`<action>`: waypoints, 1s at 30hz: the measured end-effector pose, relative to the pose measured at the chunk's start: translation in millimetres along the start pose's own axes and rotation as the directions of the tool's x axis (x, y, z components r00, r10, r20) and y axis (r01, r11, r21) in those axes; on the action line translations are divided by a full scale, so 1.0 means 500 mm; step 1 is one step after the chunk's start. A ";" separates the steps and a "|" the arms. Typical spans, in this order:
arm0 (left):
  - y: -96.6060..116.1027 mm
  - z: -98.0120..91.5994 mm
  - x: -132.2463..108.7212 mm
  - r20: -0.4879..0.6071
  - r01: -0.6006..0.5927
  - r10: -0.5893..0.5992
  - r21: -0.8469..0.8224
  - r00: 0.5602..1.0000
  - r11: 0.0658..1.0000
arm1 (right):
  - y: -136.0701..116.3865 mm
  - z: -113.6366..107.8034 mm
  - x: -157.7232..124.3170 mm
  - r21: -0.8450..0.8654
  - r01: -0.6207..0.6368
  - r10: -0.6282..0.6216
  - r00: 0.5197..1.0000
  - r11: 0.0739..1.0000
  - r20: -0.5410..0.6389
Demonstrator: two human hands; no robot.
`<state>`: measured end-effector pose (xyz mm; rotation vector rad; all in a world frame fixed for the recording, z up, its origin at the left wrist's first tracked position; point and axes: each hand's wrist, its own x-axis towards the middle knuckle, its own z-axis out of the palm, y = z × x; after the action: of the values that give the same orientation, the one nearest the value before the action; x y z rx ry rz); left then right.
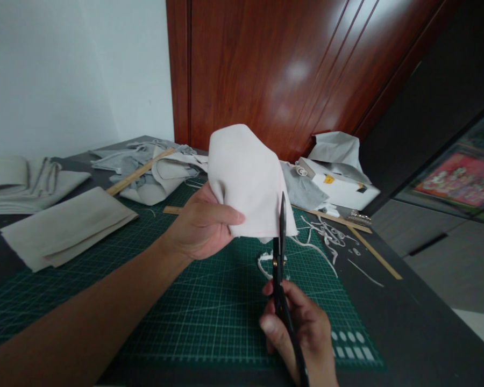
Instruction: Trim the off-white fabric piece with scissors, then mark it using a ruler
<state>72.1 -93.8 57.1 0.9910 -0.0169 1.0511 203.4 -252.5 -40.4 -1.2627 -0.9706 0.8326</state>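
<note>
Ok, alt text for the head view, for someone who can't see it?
The left hand holds up pale fabric while the right hand holds black scissors, one blade in front of the fabric near its right edge. Below lies a green gridded mat, with folded cloth to the left and thin scraps to the right.

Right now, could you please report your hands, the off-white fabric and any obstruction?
Left hand gripping off-white fabric above green gridded mat. Right hand holding black scissors across fabric's lower edge. No visible obstruction.
</note>
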 end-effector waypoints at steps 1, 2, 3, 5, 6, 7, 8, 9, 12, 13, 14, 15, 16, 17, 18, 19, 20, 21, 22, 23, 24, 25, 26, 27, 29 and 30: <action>0.000 0.000 0.000 0.002 0.000 0.000 -0.004 1.000 1.000 | -0.001 0.001 -0.001 0.002 -0.002 0.002 1.000 1.000 -0.002; -0.001 0.000 -0.001 0.004 0.001 -0.001 -0.010 1.000 1.000 | -0.002 0.001 -0.001 0.003 -0.004 0.004 1.000 1.000 -0.005; -0.001 0.000 -0.001 0.008 0.002 -0.002 -0.017 1.000 1.000 | -0.002 0.001 -0.001 0.006 -0.006 0.006 1.000 1.000 -0.005; -0.001 0.001 0.000 0.019 -0.002 0.003 -0.033 1.000 0.999 | -0.002 0.001 -0.002 0.013 -0.010 0.010 1.000 1.000 -0.001; -0.001 0.000 0.000 0.023 -0.004 0.004 -0.037 1.000 0.999 | -0.002 0.001 -0.002 0.016 -0.011 0.011 1.000 1.000 0.003; -0.001 0.000 0.000 0.027 -0.003 0.004 -0.037 1.000 0.999 | -0.002 0.001 -0.002 0.017 -0.012 0.012 1.000 1.000 0.007; -0.001 0.000 0.000 0.029 -0.003 0.004 -0.036 1.000 0.999 | -0.001 0.002 -0.002 0.015 -0.014 0.013 1.000 1.000 0.009; -0.001 0.000 0.001 0.030 -0.002 0.003 -0.034 1.000 0.999 | -0.001 0.002 -0.002 0.012 -0.015 0.015 1.000 1.000 0.008; -0.002 -0.002 0.002 0.027 0.000 0.001 -0.040 1.000 0.999 | 0.001 0.003 -0.003 -0.001 -0.017 0.017 1.000 1.000 -0.001; -0.002 -0.002 0.003 0.026 -0.002 0.004 -0.047 1.000 0.999 | 0.001 0.003 -0.003 -0.003 -0.017 0.017 1.000 1.000 -0.001; -0.003 -0.002 0.004 0.027 -0.002 0.004 -0.051 1.000 0.999 | 0.001 0.002 -0.003 -0.003 -0.017 0.017 1.000 1.000 0.001; -0.003 -0.002 0.004 0.029 -0.003 0.005 -0.055 1.000 0.998 | 0.002 0.001 -0.003 -0.003 -0.018 0.018 1.000 1.000 0.005; -0.003 -0.002 0.004 0.032 -0.004 0.006 -0.058 0.999 0.998 | 0.002 -0.001 -0.002 -0.004 -0.020 0.020 1.000 1.000 0.010; -0.003 -0.001 0.004 0.033 -0.004 0.006 -0.059 0.999 0.998 | 0.003 -0.002 -0.002 -0.005 -0.021 0.021 1.000 1.000 0.014; -0.003 -0.001 0.004 0.032 -0.003 0.005 -0.060 0.999 0.998 | 0.003 -0.003 -0.002 -0.008 -0.019 0.019 1.000 1.000 0.018; -0.002 -0.001 0.003 0.030 -0.004 0.006 -0.061 1.000 0.998 | 0.004 -0.004 -0.001 -0.010 -0.015 0.016 1.000 1.000 0.022; -0.002 0.000 0.003 0.028 -0.004 0.006 -0.061 1.000 0.998 | 0.005 -0.005 -0.001 -0.011 -0.013 0.013 1.000 1.000 0.024; -0.002 0.000 0.002 0.026 -0.005 0.006 -0.062 1.000 0.998 | 0.005 -0.005 -0.001 -0.009 -0.013 0.013 1.000 1.000 0.027; -0.001 0.000 0.002 0.025 -0.004 0.005 -0.063 1.000 0.998 | 0.006 -0.005 -0.001 -0.005 -0.015 0.015 1.000 1.000 0.028; -0.002 0.000 0.001 0.026 -0.003 0.005 -0.064 1.000 0.998 | 0.006 -0.005 -0.002 0.001 -0.017 0.017 0.999 1.000 0.027; -0.002 -0.001 0.001 0.027 -0.004 0.005 -0.065 1.000 0.998 | 0.007 -0.004 -0.002 0.007 -0.019 0.019 1.000 1.000 0.025; -0.002 -0.001 0.001 0.029 -0.005 0.007 -0.064 1.000 0.998 | 0.007 -0.004 -0.002 0.012 -0.020 0.020 1.000 1.000 0.023; -0.002 -0.002 0.000 0.030 -0.006 0.008 -0.064 1.000 0.998 | 0.007 -0.003 -0.002 0.015 -0.020 0.020 1.000 1.000 0.020; -0.003 -0.002 0.000 0.032 -0.007 0.009 -0.062 0.999 0.998 | 0.007 -0.003 -0.002 0.016 -0.020 0.020 1.000 1.000 0.017; -0.003 -0.003 0.000 0.036 -0.008 0.010 -0.059 0.999 0.998 | 0.006 -0.002 -0.002 0.015 -0.020 0.020 1.000 1.000 0.014; -0.002 -0.004 0.000 0.038 -0.008 0.011 -0.060 0.999 0.998 | 0.006 -0.002 -0.002 0.013 -0.020 0.020 1.000 1.000 0.014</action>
<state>72.4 -92.5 55.3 0.9569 -0.0840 1.0346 203.8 -253.3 -43.3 -1.2581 -0.9639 0.8632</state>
